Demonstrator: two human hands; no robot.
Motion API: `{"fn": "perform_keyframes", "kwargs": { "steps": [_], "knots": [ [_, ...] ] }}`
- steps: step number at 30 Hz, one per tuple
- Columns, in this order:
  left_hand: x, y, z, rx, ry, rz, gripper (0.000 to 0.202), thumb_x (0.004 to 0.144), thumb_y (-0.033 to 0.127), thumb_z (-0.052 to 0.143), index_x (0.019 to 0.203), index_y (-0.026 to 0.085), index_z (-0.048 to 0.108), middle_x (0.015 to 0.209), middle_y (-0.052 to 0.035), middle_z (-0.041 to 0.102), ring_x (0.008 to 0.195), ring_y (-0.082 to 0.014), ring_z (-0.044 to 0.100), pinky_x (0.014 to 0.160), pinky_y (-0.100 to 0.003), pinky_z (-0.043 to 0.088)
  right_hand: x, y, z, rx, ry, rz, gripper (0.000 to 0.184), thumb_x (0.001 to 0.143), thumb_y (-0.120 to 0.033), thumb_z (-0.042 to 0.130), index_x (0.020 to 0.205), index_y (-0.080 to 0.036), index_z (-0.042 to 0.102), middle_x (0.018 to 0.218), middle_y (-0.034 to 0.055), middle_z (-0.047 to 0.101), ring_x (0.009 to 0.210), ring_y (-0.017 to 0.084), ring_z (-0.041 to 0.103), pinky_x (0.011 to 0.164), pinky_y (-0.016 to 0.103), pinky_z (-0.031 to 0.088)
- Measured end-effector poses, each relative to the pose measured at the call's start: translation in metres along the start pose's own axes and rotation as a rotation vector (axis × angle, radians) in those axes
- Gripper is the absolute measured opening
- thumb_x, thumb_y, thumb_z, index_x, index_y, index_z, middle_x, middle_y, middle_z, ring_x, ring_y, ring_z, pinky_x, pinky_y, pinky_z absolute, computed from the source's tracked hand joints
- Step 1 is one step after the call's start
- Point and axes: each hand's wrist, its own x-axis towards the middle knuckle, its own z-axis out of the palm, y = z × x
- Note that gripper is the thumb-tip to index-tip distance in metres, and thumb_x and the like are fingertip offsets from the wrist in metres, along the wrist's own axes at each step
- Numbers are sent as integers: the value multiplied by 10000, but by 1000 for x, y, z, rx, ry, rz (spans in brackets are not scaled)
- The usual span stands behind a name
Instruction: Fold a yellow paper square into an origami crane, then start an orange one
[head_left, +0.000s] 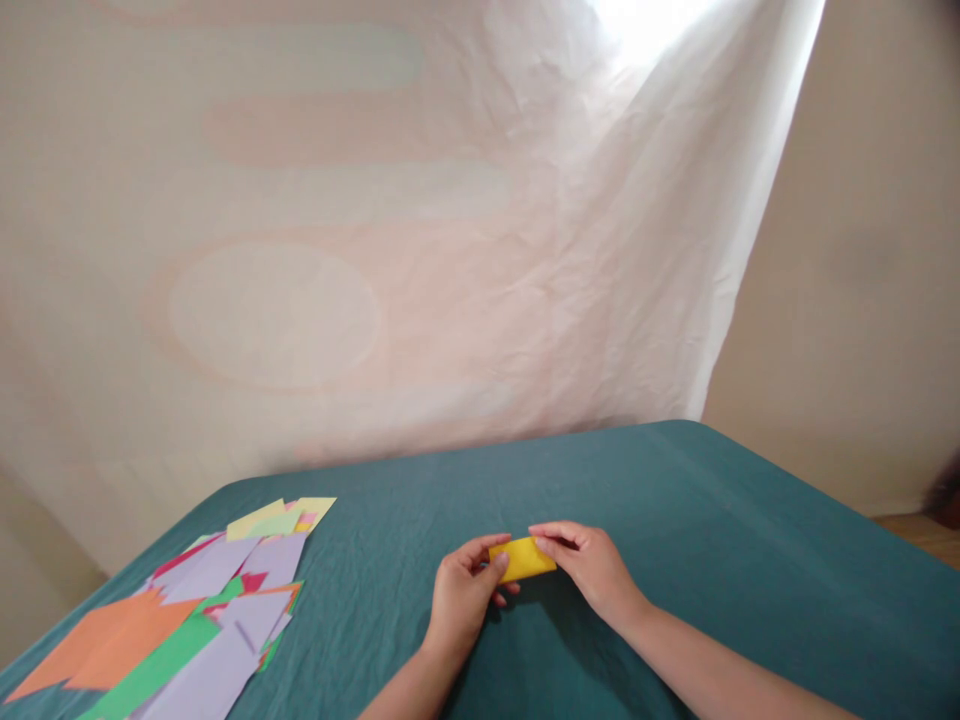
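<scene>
A small yellow piece of folded paper (527, 560) is held between both hands, raised a little over the green cloth. My left hand (466, 590) pinches its left end, thumb on the near face and the other fingers behind and below. At the upper right corner, my right hand (589, 565) grips the paper between thumb and fingertips. The paper looks like a narrow rectangle, slightly tilted. Its back side is hidden from view.
A dark green cloth (375, 560) covers the table. On its left lies a spread pile of coloured paper sheets, with orange paper (120, 640), green paper (161, 670) and lilac paper (214, 570). A pale patterned curtain (450, 300) hangs behind the table.
</scene>
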Motion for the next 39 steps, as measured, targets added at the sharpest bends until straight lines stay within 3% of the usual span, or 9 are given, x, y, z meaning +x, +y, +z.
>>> {"fn": "perform_keyframes", "kwargs": {
  "steps": [7, 15, 22, 28, 39],
  "knots": [
    [2, 1, -4, 132, 25, 1, 325, 742, 336, 621, 967, 118, 707, 663, -60, 700, 522, -164, 611, 467, -221, 443, 0, 4, 1, -92, -9, -46, 225, 788, -361, 611, 914, -232, 746, 930, 59, 732, 888, 252, 656, 805, 356, 488],
    [5, 5, -18, 444, 38, 54, 203, 662, 236, 628, 797, 157, 757, 670, -47, 698, 594, -175, 596, 543, -225, 421, -2, 4, 5, -294, -61, -102, 190, 776, -231, 588, 854, -237, 760, 851, 54, 740, 786, 230, 669, 730, 325, 489],
    [5, 15, -18, 685, -84, 81, 282, 668, 137, 501, 802, 168, 747, 645, -6, 664, 589, -138, 563, 561, -213, 391, -5, 3, 9, -437, -113, -166, 261, 750, -102, 542, 828, -228, 757, 778, 25, 718, 716, 161, 647, 671, 247, 452],
    [2, 21, -19, 834, -104, 160, 346, 667, 106, 482, 873, 186, 748, 723, -16, 656, 649, -140, 571, 627, -223, 419, -7, 3, 10, -450, -113, -186, 280, 754, -79, 530, 841, -225, 753, 780, 21, 711, 722, 152, 642, 669, 233, 446],
    [5, 20, -26, 847, -199, 194, 352, 712, 103, 491, 906, 239, 751, 827, -18, 694, 798, -158, 617, 755, -235, 439, -7, 2, 8, -440, -121, -192, 271, 775, -79, 530, 845, -227, 745, 800, 18, 708, 746, 151, 640, 692, 237, 449]
  ]
}}
